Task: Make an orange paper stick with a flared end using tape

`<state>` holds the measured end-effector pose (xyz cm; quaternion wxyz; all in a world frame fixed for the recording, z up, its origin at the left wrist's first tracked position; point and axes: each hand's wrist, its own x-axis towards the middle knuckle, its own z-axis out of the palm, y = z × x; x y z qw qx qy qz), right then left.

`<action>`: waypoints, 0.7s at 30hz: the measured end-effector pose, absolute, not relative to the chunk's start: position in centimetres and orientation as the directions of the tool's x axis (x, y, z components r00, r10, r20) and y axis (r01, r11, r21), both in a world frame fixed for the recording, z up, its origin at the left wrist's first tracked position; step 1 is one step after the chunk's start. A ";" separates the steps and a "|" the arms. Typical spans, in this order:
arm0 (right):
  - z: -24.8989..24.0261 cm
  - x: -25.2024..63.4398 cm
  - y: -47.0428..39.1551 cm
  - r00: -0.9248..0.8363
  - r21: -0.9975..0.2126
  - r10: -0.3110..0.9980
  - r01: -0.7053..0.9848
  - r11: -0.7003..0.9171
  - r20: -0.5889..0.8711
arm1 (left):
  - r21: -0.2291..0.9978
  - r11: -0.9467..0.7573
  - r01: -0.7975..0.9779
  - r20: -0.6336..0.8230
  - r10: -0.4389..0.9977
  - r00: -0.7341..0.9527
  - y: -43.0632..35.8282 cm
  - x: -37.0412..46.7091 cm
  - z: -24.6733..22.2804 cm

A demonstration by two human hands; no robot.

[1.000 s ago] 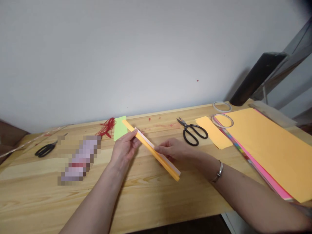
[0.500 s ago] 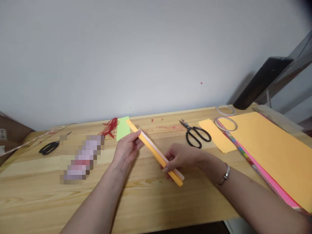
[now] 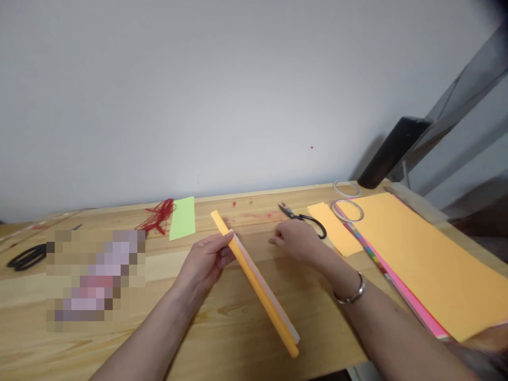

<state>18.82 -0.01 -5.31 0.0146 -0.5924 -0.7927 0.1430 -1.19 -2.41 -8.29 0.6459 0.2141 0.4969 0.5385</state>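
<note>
My left hand (image 3: 210,259) pinches a narrow folded orange paper strip (image 3: 260,291) near its upper end. A pale strip runs along the paper's right edge, and its lower end points down to the right. My right hand (image 3: 296,241) is off the paper, its fingers curled together just below the black-handled scissors (image 3: 317,225); nothing shows in it. One handle loop of the scissors is partly hidden behind this hand. Smaller orange sheets (image 3: 335,233) lie just right of the scissors.
Two tape rolls (image 3: 347,210) and a stack of large orange and pink sheets (image 3: 420,254) lie right. A black cylinder (image 3: 391,153) leans at the back. Left are green paper (image 3: 183,217), red strings (image 3: 161,214), other scissors (image 3: 27,257) and a blurred-out item (image 3: 95,280).
My right hand has let go of the folded strip and moved up toward the scissors. The strip's lower end hangs lower, held by my left hand only. The view has turned slightly right.
</note>
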 end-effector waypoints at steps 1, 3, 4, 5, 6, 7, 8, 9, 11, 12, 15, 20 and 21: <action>-5.5 18.9 0.1 -0.221 -0.127 0.970 0.970 0.208 -0.099 | 0.807 0.354 -0.472 -0.432 0.900 -0.063 -2.6 -1.0 -8.3; -5.7 19.3 0.2 -0.113 -0.016 0.992 0.994 0.112 -0.055 | 0.801 0.384 -0.459 -0.452 0.891 -0.044 -2.8 -0.7 -8.3; -5.8 19.6 0.2 -0.085 0.006 0.995 0.996 0.086 -0.049 | 0.799 0.391 -0.457 -0.456 0.889 -0.037 -2.8 -0.6 -8.3; -5.7 19.8 0.2 -0.068 0.031 0.997 0.997 0.070 -0.044 | 0.798 0.393 -0.458 -0.458 0.888 -0.035 -2.8 -0.5 -8.2; -5.7 20.0 0.1 -0.059 0.053 0.997 0.997 0.061 -0.045 | 0.795 0.394 -0.461 -0.459 0.888 -0.035 -2.8 -0.4 -8.2; -5.6 20.2 0.1 -0.057 0.069 0.997 0.996 0.060 -0.051 | 0.792 0.394 -0.466 -0.462 0.886 -0.037 -2.8 -0.4 -8.2; -5.6 20.4 0.1 -0.058 0.080 0.997 0.995 0.063 -0.060 | 0.790 0.393 -0.471 -0.463 0.886 -0.037 -2.8 -0.3 -8.2; -5.6 20.5 0.1 -0.061 0.084 0.996 0.994 0.067 -0.068 | 0.788 0.392 -0.475 -0.462 0.886 -0.034 -2.8 -0.3 -8.2; -5.7 20.6 0.2 -0.073 0.082 0.995 0.994 0.079 -0.067 | 0.786 0.391 -0.480 -0.454 0.891 -0.017 -2.9 -0.2 -8.4; -5.9 20.7 0.4 -0.082 0.081 0.995 0.993 0.087 -0.061 | 0.783 0.391 -0.484 -0.451 0.893 -0.008 -2.9 -0.2 -8.5; -6.6 20.7 1.0 -0.128 0.055 0.991 0.990 0.130 -0.032 | 0.773 0.394 -0.497 -0.449 0.894 0.012 -3.0 -0.2 -8.7; -7.0 19.9 1.7 -0.146 -0.011 0.986 0.989 0.147 0.083 | 0.775 0.397 -0.491 -0.435 0.900 0.041 -3.1 -0.1 -9.0; -6.8 19.5 1.5 -0.157 -0.074 0.981 0.983 0.166 0.117 | 0.779 0.400 -0.483 -0.432 0.900 0.048 -3.2 -0.1 -9.0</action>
